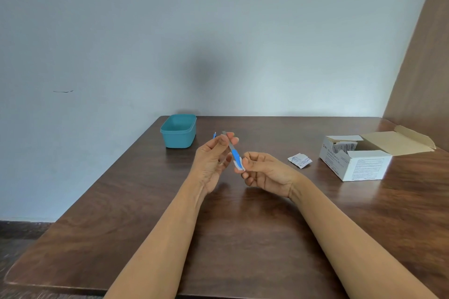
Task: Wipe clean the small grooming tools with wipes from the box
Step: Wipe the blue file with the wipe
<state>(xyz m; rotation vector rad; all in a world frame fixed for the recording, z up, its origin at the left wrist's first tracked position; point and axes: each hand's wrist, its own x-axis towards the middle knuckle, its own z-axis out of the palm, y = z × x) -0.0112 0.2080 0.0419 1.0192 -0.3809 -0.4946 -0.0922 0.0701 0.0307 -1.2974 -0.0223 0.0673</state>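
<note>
Pinching the metal end of the blue-handled grooming tool, the left hand holds it tilted above the table — the right hand pinches its handle end with curled fingers. The wipe box lies open, well to the right.

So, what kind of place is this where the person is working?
Probably an ordinary room at home or in an office, not a workshop: a plain dark wooden table against a bare pale wall, holding a teal plastic tub and an open box of wipes.
</note>
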